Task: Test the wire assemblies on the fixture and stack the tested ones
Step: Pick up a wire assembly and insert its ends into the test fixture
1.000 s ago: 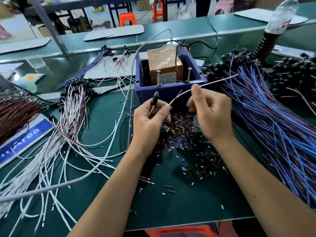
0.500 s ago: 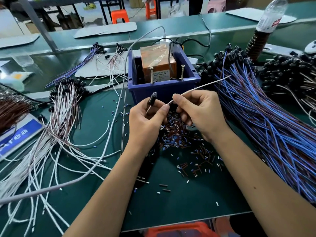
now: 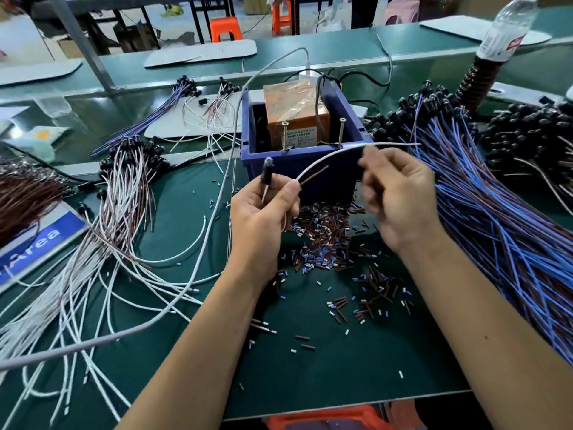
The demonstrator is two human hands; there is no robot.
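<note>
The wire (image 3: 328,156) is now splitting into two leads in front of the blue bin (image 3: 347,175): a white lead arcing up and to the right past the bin's front rim, and a brown lead (image 3: 314,174) sticking out short beneath it, where half a second ago only the white strand was showing between the hands. The left hand (image 3: 263,212) is still pinching the wire near its black cap (image 3: 267,172), thumb and forefinger clenched on it just in front of the bin. The right hand (image 3: 400,200) is pulling away to the right; it is blurred by motion, so I cannot tell whether its fingers are grasping the white lead or have let it go. The two screws (image 3: 341,130) standing at the bin's front edge, before the orange box (image 3: 294,113), are probably the test contacts, so the spread leads are likely being readied to touch them. White assemblies (image 3: 124,193) are lying on the worktop (image 3: 341,367) to the left, blue ones (image 3: 483,212) to the right.
</note>
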